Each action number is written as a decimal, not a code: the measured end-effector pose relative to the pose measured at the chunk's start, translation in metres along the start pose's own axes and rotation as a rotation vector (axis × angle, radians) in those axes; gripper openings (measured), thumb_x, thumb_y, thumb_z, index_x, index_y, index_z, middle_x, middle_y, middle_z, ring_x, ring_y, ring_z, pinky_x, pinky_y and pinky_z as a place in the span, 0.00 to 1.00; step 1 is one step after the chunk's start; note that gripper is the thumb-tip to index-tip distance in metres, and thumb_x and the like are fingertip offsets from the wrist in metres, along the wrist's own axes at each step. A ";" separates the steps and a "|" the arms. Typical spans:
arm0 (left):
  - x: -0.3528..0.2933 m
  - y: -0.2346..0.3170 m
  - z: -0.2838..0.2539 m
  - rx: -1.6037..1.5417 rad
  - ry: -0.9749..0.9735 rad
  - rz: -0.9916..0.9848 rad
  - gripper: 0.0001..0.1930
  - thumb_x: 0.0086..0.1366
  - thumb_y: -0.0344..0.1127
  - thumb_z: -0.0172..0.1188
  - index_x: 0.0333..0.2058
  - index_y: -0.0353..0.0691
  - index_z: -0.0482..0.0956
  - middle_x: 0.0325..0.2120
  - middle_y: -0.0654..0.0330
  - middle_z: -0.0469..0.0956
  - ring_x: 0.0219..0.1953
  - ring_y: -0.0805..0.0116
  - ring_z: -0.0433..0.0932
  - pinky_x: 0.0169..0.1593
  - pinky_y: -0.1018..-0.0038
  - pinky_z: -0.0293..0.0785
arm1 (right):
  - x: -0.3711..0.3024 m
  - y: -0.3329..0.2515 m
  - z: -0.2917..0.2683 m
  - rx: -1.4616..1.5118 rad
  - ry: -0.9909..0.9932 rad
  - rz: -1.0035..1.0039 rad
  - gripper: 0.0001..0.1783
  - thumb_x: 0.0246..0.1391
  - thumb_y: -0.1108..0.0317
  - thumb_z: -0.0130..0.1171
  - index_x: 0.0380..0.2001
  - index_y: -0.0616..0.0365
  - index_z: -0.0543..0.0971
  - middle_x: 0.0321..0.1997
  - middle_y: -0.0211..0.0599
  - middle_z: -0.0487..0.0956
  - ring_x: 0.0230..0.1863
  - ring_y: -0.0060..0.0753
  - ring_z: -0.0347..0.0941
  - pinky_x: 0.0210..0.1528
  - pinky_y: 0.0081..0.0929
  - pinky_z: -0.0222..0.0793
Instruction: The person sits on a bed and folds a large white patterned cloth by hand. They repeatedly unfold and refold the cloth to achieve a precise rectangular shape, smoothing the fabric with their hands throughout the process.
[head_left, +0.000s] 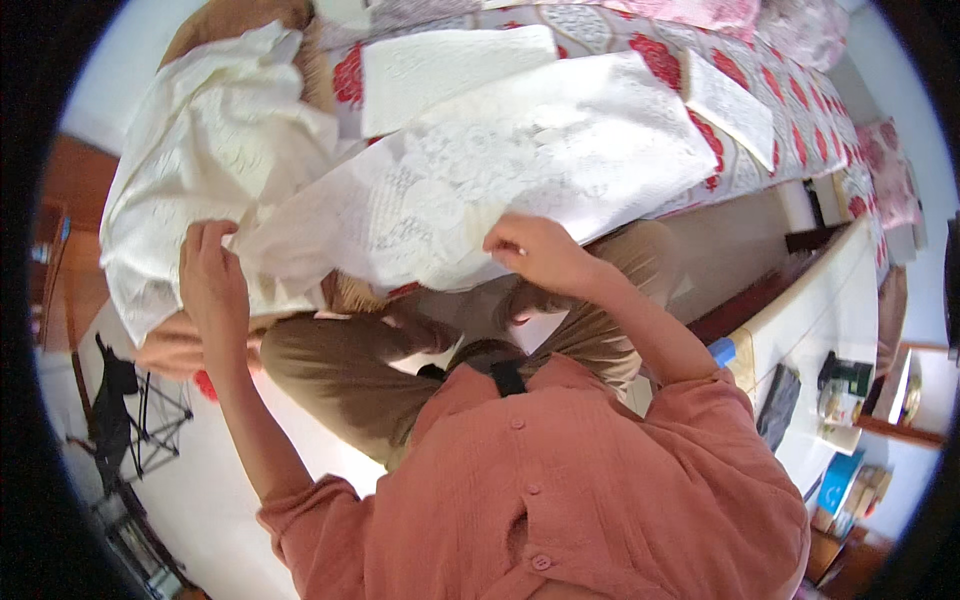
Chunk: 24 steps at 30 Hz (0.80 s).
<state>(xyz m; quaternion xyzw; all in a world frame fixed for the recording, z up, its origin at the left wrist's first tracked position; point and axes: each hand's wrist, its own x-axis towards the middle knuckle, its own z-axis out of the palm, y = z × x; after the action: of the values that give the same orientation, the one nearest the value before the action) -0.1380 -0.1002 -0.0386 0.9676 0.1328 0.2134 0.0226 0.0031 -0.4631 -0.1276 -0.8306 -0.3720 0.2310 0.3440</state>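
A long white lace cloth [440,185] lies slantwise across the bed, its near edge hanging toward my knees. At its left end, my left hand [213,275] is closed in a pinch on the cloth's edge. My right hand [545,255] is closed, fingers curled, over the near edge of the lace cloth; what it grips, if anything, is hidden. Left of the lace cloth, a crumpled cream patterned cloth [215,150] drapes over the bed's corner. A folded white cloth [455,70] lies flat behind, and a narrow folded white cloth [730,105] rests at the right.
The bedspread [800,110] has red flowers on grey. A white-topped table [820,310] stands at my right, with a dark flat object [778,405] and a jar. A black folding frame [120,410] stands on the floor at left. My knees are close to the bed.
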 end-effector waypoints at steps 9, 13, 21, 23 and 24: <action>0.038 0.097 0.068 -0.357 -0.145 0.099 0.15 0.65 0.28 0.55 0.50 0.37 0.73 0.48 0.49 0.75 0.52 0.46 0.73 0.55 0.59 0.69 | 0.006 0.120 -0.148 0.054 0.753 0.114 0.08 0.54 0.70 0.62 0.38 0.60 0.81 0.38 0.40 0.83 0.38 0.32 0.79 0.43 0.27 0.73; 0.058 0.114 0.098 -0.265 -0.149 0.137 0.15 0.65 0.29 0.56 0.50 0.37 0.74 0.48 0.47 0.75 0.51 0.45 0.73 0.53 0.58 0.70 | -0.029 0.219 -0.227 0.052 0.968 0.394 0.14 0.53 0.63 0.62 0.42 0.56 0.82 0.39 0.43 0.84 0.42 0.37 0.80 0.47 0.34 0.74; -0.038 0.198 0.131 -0.389 -0.485 0.460 0.18 0.54 0.33 0.67 0.44 0.42 0.76 0.44 0.53 0.74 0.47 0.50 0.73 0.51 0.57 0.68 | -0.106 0.301 -0.269 -0.396 0.592 0.855 0.20 0.48 0.54 0.60 0.41 0.54 0.83 0.44 0.47 0.83 0.48 0.49 0.79 0.53 0.41 0.72; -0.061 0.216 0.141 -0.276 -0.390 0.495 0.21 0.52 0.34 0.68 0.46 0.45 0.75 0.47 0.55 0.72 0.50 0.51 0.71 0.53 0.55 0.66 | -0.114 0.313 -0.266 -0.318 0.582 0.822 0.16 0.45 0.58 0.64 0.35 0.57 0.82 0.34 0.39 0.83 0.37 0.34 0.79 0.43 0.31 0.71; -0.068 0.221 0.147 -0.221 -0.337 0.514 0.22 0.52 0.35 0.69 0.47 0.47 0.75 0.49 0.55 0.71 0.51 0.52 0.70 0.54 0.54 0.65 | -0.119 0.319 -0.267 -0.283 0.598 0.806 0.16 0.45 0.57 0.64 0.35 0.57 0.82 0.33 0.38 0.83 0.37 0.33 0.79 0.43 0.30 0.71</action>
<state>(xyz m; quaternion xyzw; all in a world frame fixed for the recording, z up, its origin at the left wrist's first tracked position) -0.0813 -0.3299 -0.1776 0.9828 -0.1456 0.0623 0.0946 0.2467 -0.8176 -0.1739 -0.9760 0.0640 0.0452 0.2034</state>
